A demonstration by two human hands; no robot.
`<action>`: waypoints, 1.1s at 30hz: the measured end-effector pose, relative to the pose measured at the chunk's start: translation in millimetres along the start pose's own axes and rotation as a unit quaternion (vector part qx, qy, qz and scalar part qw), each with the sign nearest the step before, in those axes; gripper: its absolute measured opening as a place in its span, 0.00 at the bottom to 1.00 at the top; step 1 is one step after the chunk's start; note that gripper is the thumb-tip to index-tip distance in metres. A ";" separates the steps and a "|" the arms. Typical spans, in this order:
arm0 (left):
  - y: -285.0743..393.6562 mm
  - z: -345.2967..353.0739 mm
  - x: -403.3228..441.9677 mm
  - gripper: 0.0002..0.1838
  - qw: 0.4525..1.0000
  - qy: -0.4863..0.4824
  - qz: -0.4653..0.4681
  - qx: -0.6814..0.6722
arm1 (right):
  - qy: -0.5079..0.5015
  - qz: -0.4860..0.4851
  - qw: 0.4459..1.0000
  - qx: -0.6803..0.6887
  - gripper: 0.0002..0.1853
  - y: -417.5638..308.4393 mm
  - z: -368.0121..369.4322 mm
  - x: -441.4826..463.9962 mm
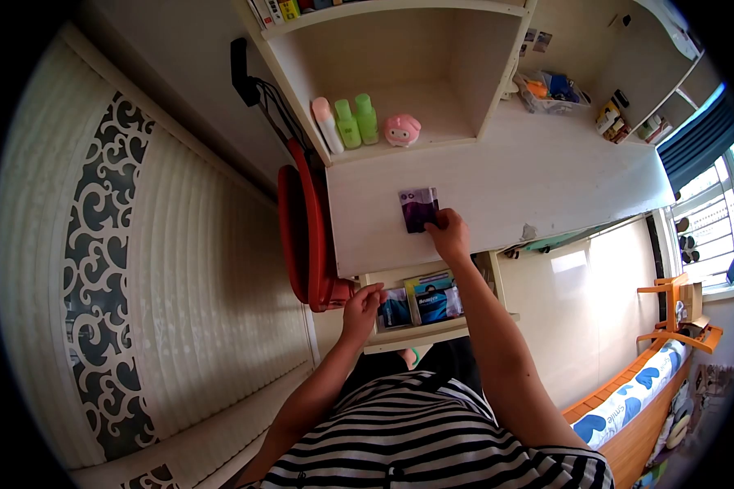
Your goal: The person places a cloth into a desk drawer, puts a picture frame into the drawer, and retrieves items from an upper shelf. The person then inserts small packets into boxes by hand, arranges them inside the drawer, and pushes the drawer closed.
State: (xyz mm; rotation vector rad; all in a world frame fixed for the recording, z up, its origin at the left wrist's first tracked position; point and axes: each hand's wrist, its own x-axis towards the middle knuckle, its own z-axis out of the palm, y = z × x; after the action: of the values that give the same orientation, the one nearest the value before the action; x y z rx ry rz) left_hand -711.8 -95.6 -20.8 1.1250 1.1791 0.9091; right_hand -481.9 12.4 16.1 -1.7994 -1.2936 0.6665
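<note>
On the white desktop (pixel 383 175) lies a flat, dark purple packet (pixel 417 208). My right hand (pixel 450 236) pinches its lower right corner between thumb and fingers. Below the desk edge, a drawer (pixel 416 332) is pulled out. Inside it are blue-and-black packets; one packet (pixel 395 310) is at the left and another packet (pixel 437 300) is in the middle, partly covered by my right forearm. My left hand (pixel 364 310) is at the drawer's left side, fingertips close to the left packet, thumb and forefinger apart with nothing seen between them.
A shelf above the desk holds two green bottles (pixel 357 122), a pink-capped bottle (pixel 327 126) and a pink figure (pixel 402 130). A red chair (pixel 298 236) stands left of the desk. A plastic basket (pixel 553 102) sits at the back right. An orange wooden stool (pixel 673 306) is at the far right.
</note>
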 end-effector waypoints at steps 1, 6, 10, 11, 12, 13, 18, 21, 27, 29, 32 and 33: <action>0.4 0.6 2.3 0.14 1.000 0.000 -0.003 -0.004 | 0.003 -0.032 0.999 0.037 0.15 -0.4 -2.2 -3.9; 18.0 8.2 12.0 0.15 0.998 0.040 0.001 -0.043 | -0.113 -0.045 0.990 0.068 0.15 -13.7 -20.4 -40.2; 38.7 8.3 12.2 0.18 0.997 0.039 0.047 -0.048 | -0.252 -0.035 0.964 0.081 0.14 -10.2 -25.3 -76.9; 42.3 7.6 11.1 0.19 0.997 0.018 0.048 -0.060 | -0.272 -0.021 0.959 0.073 0.13 -9.5 -25.1 -83.6; 32.9 2.3 13.8 0.19 0.999 0.010 0.039 -0.014 | -0.288 -0.023 0.956 0.053 0.14 -3.6 -22.4 -89.2; 24.9 -1.6 15.3 0.19 0.999 0.010 0.039 -0.014 | -0.305 -0.025 0.951 0.034 0.14 -0.8 -20.7 -92.9; 5.1 -6.5 11.7 0.17 0.997 -0.037 0.006 0.071 | -0.289 -0.022 0.953 0.092 0.14 2.3 -13.4 -92.9; 1.9 -4.0 7.9 0.17 0.997 -0.028 -0.010 0.069 | -0.291 -0.035 0.952 0.087 0.13 8.9 -4.0 -87.6; -15.5 -17.0 1.9 0.20 0.982 0.036 -0.004 0.183 | -0.255 -0.019 0.966 -0.050 0.11 37.5 37.3 -96.5; -23.4 -22.3 -0.3 0.20 0.981 0.036 -0.011 0.190 | -0.234 -0.006 0.968 -0.092 0.11 42.7 50.7 -103.5; -24.4 -24.3 -4.2 0.20 0.978 0.030 -0.030 0.202 | -0.224 0.005 0.956 -0.192 0.11 47.1 64.6 -113.5; -23.9 -24.6 -5.1 0.20 0.977 0.025 -0.044 0.208 | -0.229 -0.005 0.948 -0.223 0.12 48.0 66.7 -117.3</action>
State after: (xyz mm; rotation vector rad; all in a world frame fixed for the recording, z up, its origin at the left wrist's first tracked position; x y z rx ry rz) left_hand -737.5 -101.5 -43.4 1.3754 1.4927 0.6396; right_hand -549.1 -85.2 -64.5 -2.0648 -1.8829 0.8740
